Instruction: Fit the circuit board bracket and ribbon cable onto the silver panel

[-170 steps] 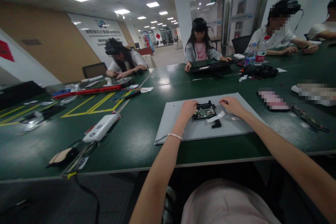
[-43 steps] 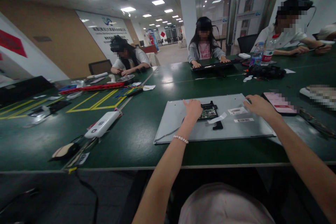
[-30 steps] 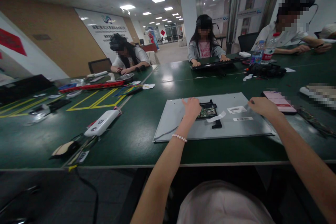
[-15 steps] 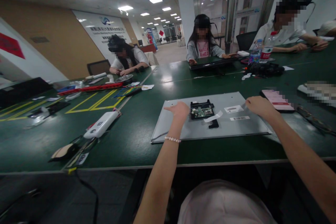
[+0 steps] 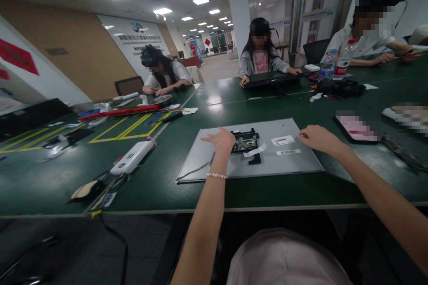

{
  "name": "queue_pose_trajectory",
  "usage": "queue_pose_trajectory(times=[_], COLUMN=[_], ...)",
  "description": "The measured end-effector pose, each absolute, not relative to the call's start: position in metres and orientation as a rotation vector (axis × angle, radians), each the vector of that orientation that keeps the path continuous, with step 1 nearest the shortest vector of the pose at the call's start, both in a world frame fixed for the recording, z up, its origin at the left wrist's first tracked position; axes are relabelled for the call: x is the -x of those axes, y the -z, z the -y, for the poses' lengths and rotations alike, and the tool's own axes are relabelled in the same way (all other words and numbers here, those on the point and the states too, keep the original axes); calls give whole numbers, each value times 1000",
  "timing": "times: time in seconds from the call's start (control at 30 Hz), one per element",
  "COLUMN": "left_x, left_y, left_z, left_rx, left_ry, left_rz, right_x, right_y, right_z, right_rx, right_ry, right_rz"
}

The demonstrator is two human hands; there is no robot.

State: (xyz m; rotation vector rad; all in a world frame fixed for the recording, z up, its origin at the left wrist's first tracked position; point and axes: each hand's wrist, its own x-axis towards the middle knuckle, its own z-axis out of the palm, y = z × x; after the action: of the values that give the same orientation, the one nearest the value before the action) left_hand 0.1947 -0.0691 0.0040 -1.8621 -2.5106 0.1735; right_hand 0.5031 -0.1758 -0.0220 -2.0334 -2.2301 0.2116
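Observation:
A grey flat display panel (image 5: 200, 160) lies back side up on the green table in front of me. On it sit a black bracket (image 5: 255, 159) with a small green circuit board (image 5: 245, 143), a loose white strip (image 5: 256, 150), and white labels (image 5: 282, 140). My left hand (image 5: 222, 138) is over the panel's left half, beside the board, with thumb and fingers spread. Whether its palm touches the metal cannot be seen. At the panel's right edge, my right hand (image 5: 316, 137) has its fingers curled against the rim; the fingertips are partly hidden.
A pink-screened phone (image 5: 356, 128) and eyeglasses (image 5: 403, 151) lie to the right. Left of the panel are a white power strip (image 5: 133, 157) and a computer mouse (image 5: 87, 190). Bottles (image 5: 343, 64) stand farther back. Several people sit across the table, one holding a dark panel (image 5: 276, 81).
The display panel has slid left across the table, and my right hand has moved left along with it. My left hand has shifted slightly left, covering more of the board's left side.

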Motion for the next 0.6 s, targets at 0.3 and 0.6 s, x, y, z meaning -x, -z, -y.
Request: queue_pose_trajectory(times=[0.3, 0.6], left_x=[-236, -284], left_y=[-18, 4], left_z=[115, 158], left_rx=[2029, 2580], left_ry=[274, 272], left_rz=[2008, 1495], right_x=[-471, -453], right_y=[30, 35], right_z=[185, 186], right_rx=[1887, 1710], right_ry=[-221, -106], right_rz=[2374, 2443])
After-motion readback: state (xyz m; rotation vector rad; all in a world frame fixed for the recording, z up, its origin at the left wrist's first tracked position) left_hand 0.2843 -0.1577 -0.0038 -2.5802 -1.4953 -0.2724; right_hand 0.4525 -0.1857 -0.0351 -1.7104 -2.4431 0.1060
